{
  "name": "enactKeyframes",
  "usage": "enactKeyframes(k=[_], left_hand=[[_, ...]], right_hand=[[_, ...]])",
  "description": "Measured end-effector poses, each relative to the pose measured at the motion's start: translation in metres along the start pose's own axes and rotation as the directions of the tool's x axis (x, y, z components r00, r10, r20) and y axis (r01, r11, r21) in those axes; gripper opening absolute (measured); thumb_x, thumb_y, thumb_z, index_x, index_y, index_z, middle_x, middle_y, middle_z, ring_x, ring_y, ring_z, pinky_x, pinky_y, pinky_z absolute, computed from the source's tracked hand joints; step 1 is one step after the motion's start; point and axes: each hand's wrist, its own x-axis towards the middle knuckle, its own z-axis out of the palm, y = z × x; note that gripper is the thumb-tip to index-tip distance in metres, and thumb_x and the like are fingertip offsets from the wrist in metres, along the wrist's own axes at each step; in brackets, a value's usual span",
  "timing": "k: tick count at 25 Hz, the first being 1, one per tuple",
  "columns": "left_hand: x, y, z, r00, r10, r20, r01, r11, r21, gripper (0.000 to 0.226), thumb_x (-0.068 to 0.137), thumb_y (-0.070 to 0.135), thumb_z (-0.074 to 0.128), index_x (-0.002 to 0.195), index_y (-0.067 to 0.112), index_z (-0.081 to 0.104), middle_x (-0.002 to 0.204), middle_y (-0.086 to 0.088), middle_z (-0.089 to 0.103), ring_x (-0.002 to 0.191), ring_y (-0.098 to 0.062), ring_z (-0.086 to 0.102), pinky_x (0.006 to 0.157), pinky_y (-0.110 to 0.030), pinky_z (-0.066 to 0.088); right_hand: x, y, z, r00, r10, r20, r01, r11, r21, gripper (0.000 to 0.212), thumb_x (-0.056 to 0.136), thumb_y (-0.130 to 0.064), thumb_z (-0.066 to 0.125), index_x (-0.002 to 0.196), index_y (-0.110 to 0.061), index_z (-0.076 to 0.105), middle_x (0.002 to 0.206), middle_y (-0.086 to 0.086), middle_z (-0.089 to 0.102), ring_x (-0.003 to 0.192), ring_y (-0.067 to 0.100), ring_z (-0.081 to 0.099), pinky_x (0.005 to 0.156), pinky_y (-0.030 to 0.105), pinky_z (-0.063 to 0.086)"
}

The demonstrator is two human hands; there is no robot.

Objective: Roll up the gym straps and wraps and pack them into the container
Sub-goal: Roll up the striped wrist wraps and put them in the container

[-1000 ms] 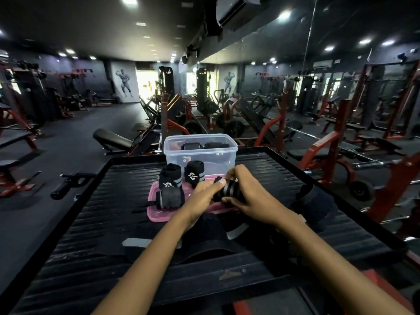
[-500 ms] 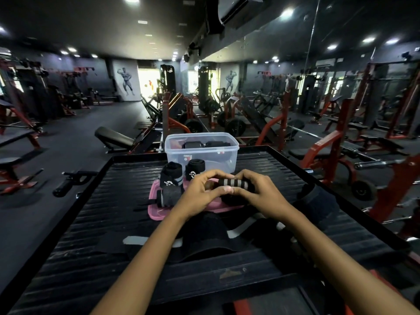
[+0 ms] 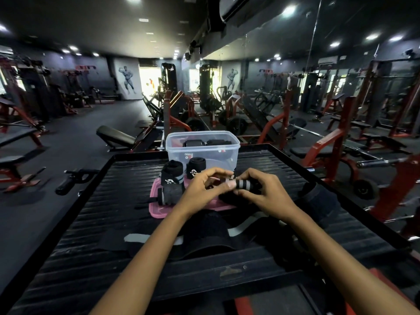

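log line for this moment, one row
step: rolling striped wrap | right hand: grips roll | left hand: pinches roll end | container: open, behind | pink lid: under rolled wraps

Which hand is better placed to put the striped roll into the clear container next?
Probably the right hand. It grips the striped roll along its length, while the left hand only pinches the roll's end. The clear container stands open just behind both hands.

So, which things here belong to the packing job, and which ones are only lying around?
Part of the job:
- striped wrap, held by both hands
- clear container
- pink lid
- two rolled wraps standing on the lid
- unrolled straps near the person

Only lying around:
- black handle
- benches and machines behind
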Motion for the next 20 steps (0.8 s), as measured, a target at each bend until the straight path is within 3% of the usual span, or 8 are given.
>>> enactKeyframes(k=[3, 6, 9, 11, 13, 15, 17, 20], left_hand=[[0.001, -0.005, -0.001, 0.999, 0.032, 0.007, -0.032, 0.998, 0.058, 0.026, 0.078, 0.004, 0.074, 0.096, 0.022, 0.067, 0.092, 0.01, 0.071, 0.092, -0.007, 0.067, 0.084, -0.022, 0.052], [0.002, -0.008, 0.001, 0.999, 0.029, -0.026, -0.027, 0.996, 0.086, 0.021, 0.082, 0.011, 0.072, 0.098, 0.023, 0.068, 0.072, 0.011, 0.065, 0.071, -0.002, 0.061, 0.074, -0.014, 0.046], [0.004, -0.006, 0.006, 0.997, 0.001, -0.083, 0.002, 1.0, 0.028, 0.015, 0.083, 0.015, 0.071, 0.095, 0.024, 0.069, 0.07, -0.001, 0.066, 0.068, -0.009, 0.058, 0.071, -0.02, 0.045], [0.003, -0.003, 0.01, 0.991, -0.036, -0.129, 0.033, 0.999, -0.027, 0.011, 0.085, 0.007, 0.067, 0.089, 0.017, 0.068, 0.069, 0.011, 0.07, 0.066, -0.001, 0.062, 0.068, -0.013, 0.047], [0.001, -0.001, 0.01, 0.991, -0.076, -0.111, 0.071, 0.996, -0.051, 0.009, 0.086, 0.007, 0.066, 0.088, 0.016, 0.067, 0.068, 0.015, 0.07, 0.066, 0.005, 0.062, 0.065, -0.01, 0.046], [0.001, -0.003, 0.004, 0.995, -0.091, -0.036, 0.09, 0.995, -0.035, 0.012, 0.086, 0.012, 0.067, 0.095, 0.021, 0.067, 0.084, 0.013, 0.07, 0.081, 0.001, 0.064, 0.074, -0.014, 0.05], [0.001, -0.003, -0.001, 0.997, -0.075, 0.024, 0.076, 0.997, -0.011, 0.024, 0.083, 0.008, 0.069, 0.102, 0.02, 0.065, 0.094, 0.009, 0.069, 0.089, -0.001, 0.065, 0.08, -0.016, 0.051], [0.004, -0.002, 0.002, 0.996, -0.092, -0.011, 0.091, 0.993, -0.072, 0.02, 0.083, 0.0, 0.067, 0.095, 0.016, 0.065, 0.085, 0.006, 0.069, 0.077, 0.002, 0.066, 0.072, -0.012, 0.051]], right_hand=[[-0.002, 0.003, -0.001, 0.992, 0.109, 0.065, -0.115, 0.988, 0.107, 0.008, 0.083, -0.027, 0.073, 0.087, -0.024, 0.067, 0.075, -0.011, 0.067, 0.07, -0.004, 0.06, 0.067, 0.016, 0.045], [-0.006, 0.003, -0.003, 0.988, 0.118, 0.098, -0.132, 0.978, 0.16, 0.04, 0.076, -0.029, 0.079, 0.11, -0.024, 0.058, 0.099, -0.007, 0.068, 0.089, 0.004, 0.065, 0.081, 0.02, 0.05], [-0.006, 0.001, -0.002, 0.987, 0.061, 0.146, -0.06, 0.998, -0.013, 0.058, 0.065, -0.028, 0.085, 0.11, -0.024, 0.048, 0.107, -0.008, 0.058, 0.095, 0.004, 0.056, 0.08, 0.017, 0.045], [-0.006, 0.0, 0.004, 0.989, 0.038, 0.145, -0.015, 0.987, -0.159, 0.051, 0.067, -0.027, 0.081, 0.104, -0.026, 0.047, 0.104, -0.01, 0.055, 0.091, 0.006, 0.052, 0.078, 0.022, 0.043], [-0.005, 0.0, 0.006, 0.995, 0.005, 0.098, 0.011, 0.988, -0.155, 0.038, 0.071, -0.019, 0.075, 0.1, -0.022, 0.051, 0.096, -0.008, 0.06, 0.085, 0.008, 0.055, 0.075, 0.024, 0.045], [-0.004, 0.002, 0.003, 0.999, 0.036, 0.03, -0.034, 0.998, -0.043, 0.024, 0.077, -0.014, 0.073, 0.096, -0.016, 0.058, 0.084, -0.006, 0.065, 0.074, 0.003, 0.058, 0.069, 0.019, 0.045], [-0.002, 0.005, 0.0, 0.993, 0.118, -0.008, -0.117, 0.991, 0.07, 0.012, 0.082, -0.021, 0.073, 0.089, -0.017, 0.064, 0.076, -0.007, 0.065, 0.067, 0.0, 0.057, 0.065, 0.018, 0.045], [-0.002, 0.008, 0.0, 0.98, 0.197, 0.013, -0.193, 0.94, 0.28, 0.012, 0.085, -0.026, 0.07, 0.094, -0.019, 0.066, 0.086, -0.001, 0.069, 0.079, 0.013, 0.064, 0.075, 0.033, 0.051]])
